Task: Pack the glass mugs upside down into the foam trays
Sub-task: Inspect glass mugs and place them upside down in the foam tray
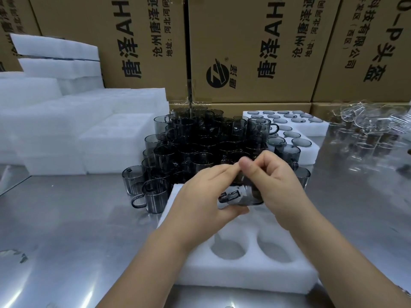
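Left hand (204,194) and right hand (275,181) grip one mug (243,197) over foam tray (244,277) on steel table (66,223), cartons (244,41) behind.

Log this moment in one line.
left hand: grips smoky grey glass mug | right hand: grips same mug | above white foam tray | near pockets: unfilled

I hold one smoky grey glass mug (239,196) on its side between my hands, left hand (204,196) and right hand (275,181) both gripping it, its handle showing at the left. It hangs just above the far end of a white foam tray (244,274) with round wells; two near wells lie bare. Beyond it a heap of grey glass mugs (200,138) stands stacked, mouths up, on the worktop (66,218). Back right, a second white foam tray (309,152) holds mugs with bases up
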